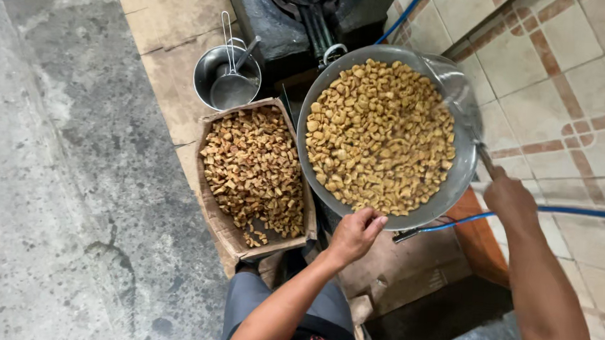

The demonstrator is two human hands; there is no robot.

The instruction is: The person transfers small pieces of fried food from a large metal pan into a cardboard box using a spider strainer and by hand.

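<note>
The left hand [356, 233] gripped the near rim of the pan [458, 95], and the right hand [511, 200] held its handle, fingers closed. Keeping it level would have kept the pale fried pieces [380, 136] inside. Left of the pan, a box [212, 207] held darker pieces; beyond that, a pot [207, 72] held a ladle [232, 87]

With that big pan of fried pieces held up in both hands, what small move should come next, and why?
Probably tip the pan leftward over the cardboard box. The left hand grips its near rim, the right hand its handle, and the box beside it already holds similar darker pieces.
</note>
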